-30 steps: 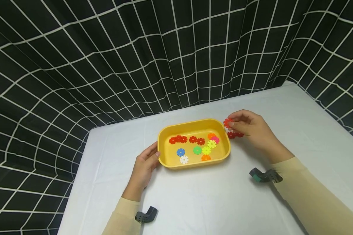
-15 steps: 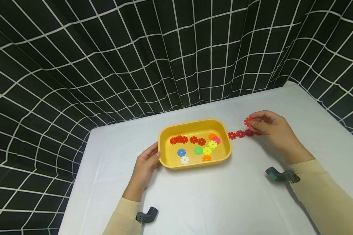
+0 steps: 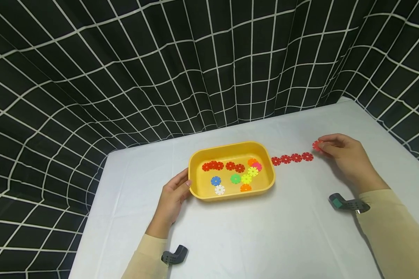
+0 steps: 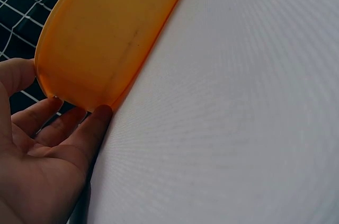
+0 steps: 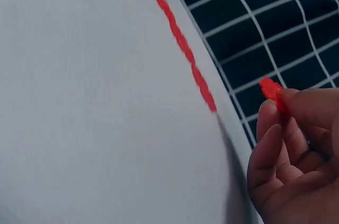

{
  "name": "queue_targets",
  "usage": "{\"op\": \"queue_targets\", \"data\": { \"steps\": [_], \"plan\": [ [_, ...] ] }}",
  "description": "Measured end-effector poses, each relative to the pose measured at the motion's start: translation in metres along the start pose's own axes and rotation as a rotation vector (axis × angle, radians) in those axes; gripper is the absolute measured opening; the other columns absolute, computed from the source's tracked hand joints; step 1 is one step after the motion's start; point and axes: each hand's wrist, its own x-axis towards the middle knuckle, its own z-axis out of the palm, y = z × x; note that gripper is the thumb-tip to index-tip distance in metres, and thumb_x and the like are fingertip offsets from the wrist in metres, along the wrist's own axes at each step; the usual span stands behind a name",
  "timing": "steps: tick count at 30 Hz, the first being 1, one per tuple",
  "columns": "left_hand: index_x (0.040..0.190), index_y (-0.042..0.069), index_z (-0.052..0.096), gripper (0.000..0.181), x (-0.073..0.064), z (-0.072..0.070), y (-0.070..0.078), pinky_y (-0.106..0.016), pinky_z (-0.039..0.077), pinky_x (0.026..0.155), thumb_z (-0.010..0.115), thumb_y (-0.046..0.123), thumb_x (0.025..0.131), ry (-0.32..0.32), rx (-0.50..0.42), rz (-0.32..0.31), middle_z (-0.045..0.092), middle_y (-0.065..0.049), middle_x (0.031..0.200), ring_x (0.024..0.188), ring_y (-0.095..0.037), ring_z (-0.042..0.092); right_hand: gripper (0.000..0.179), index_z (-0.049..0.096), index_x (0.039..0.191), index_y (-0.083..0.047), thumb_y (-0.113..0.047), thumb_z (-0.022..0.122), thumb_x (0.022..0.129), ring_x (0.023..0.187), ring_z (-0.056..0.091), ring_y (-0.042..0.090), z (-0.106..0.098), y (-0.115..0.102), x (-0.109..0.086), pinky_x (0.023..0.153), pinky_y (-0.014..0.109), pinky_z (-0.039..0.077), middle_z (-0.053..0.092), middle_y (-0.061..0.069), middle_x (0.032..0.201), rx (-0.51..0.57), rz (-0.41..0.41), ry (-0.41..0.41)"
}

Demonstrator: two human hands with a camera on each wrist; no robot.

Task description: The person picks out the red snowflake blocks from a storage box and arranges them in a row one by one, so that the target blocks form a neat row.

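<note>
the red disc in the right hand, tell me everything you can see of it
The small red plastic disc with a notched, gear-like rim is pinched at its edge by the right hand, between thumb and forefinger. It is held clear of the white table, just beyond the far end of the row of four matching red discs, apart from them. The wrist view shows it blurred.

We wear long cream-beige sleeves (image 3: 394, 228) on both arms, reaching down to the wrists. Strapped at each wrist sits a small dark grey camera mount (image 3: 173, 255), angular and ribbed; the one on our right wrist (image 3: 345, 203) shows a teal-green face and a bit of bright metal. Both hands are bare, without rings or gloves.
</note>
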Motion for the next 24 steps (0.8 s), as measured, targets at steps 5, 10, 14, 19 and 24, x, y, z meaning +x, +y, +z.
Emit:
{"op": "queue_targets", "data": {
  "steps": [5,10,14,19,24],
  "plan": [
    [0.158,0.0,0.053,0.054,0.001,-0.001,-0.001,-0.039,0.057,0.106,0.068,0.01,0.107,-0.002,0.001,0.0,0.055,-0.019,0.158,0.141,-0.035,0.057,0.054,0.059,0.148,-0.002,-0.043,0.058,0.113,0.109,0.064,0.019,-0.002,0.008,0.003,0.08,0.01,0.055,0.063,0.018,0.136,-0.043,0.036,0.031],
    [0.158,0.0,0.053,0.054,0.001,-0.001,-0.001,-0.039,0.057,0.106,0.068,0.01,0.107,-0.006,0.002,0.005,0.055,-0.019,0.158,0.141,-0.035,0.057,0.054,0.063,0.143,-0.001,-0.045,0.059,0.112,0.119,0.053,0.036,-0.003,0.013,0.004,0.072,0.008,0.051,0.06,0.023,0.137,-0.144,0.037,0.029],
    [0.159,0.0,0.053,0.055,0.001,-0.001,-0.001,-0.039,0.057,0.106,0.068,0.01,0.107,-0.006,0.004,0.009,0.055,-0.018,0.158,0.141,-0.035,0.057,0.051,0.064,0.141,-0.001,-0.043,0.061,0.112,0.12,0.052,0.041,-0.005,0.014,0.005,0.07,0.01,0.05,0.061,0.024,0.135,-0.193,0.019,0.009],
    [0.159,0.0,0.053,0.055,0.001,0.0,-0.001,-0.039,0.057,0.106,0.068,0.01,0.107,-0.006,0.007,0.01,0.054,-0.018,0.159,0.141,-0.035,0.057,0.048,0.065,0.14,0.001,-0.039,0.061,0.112,0.121,0.051,0.045,-0.007,0.013,0.004,0.081,0.028,0.052,0.061,0.025,0.132,-0.241,0.007,-0.023],
    [0.159,0.0,0.053,0.055,0.0,0.0,0.0,-0.039,0.056,0.107,0.068,0.011,0.107,-0.002,0.015,0.008,0.054,-0.017,0.159,0.142,-0.033,0.057,0.044,0.065,0.137,0.001,-0.035,0.061,0.113,0.124,0.048,0.05,-0.006,0.012,0.004,0.091,0.057,0.049,0.061,0.027,0.13,-0.259,0.001,-0.035]
  ]
}}
